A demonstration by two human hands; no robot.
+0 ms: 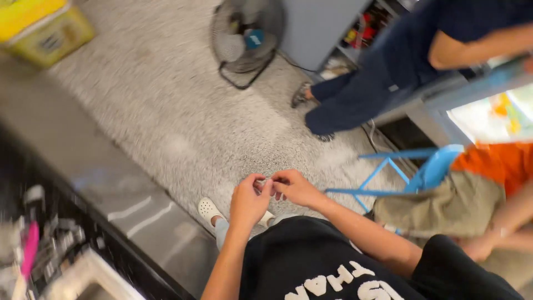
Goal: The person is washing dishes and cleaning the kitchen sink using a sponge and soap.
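My left hand [248, 201] and my right hand [295, 186] meet in front of my black shirt, above the speckled floor. The fingertips of both hands pinch a small pale item [262, 183]; it is too small and blurred to tell what it is. Below my hands shows my foot in a white clog [207, 209].
A steel counter [83, 166] runs along the left, with cluttered tools [33, 250] at its lower end. A floor fan [244, 36] and a yellow box [44, 28] stand farther off. A person in dark blue [377, 72] stands at upper right. Another person in orange [494, 161] sits by a blue stool [422, 175].
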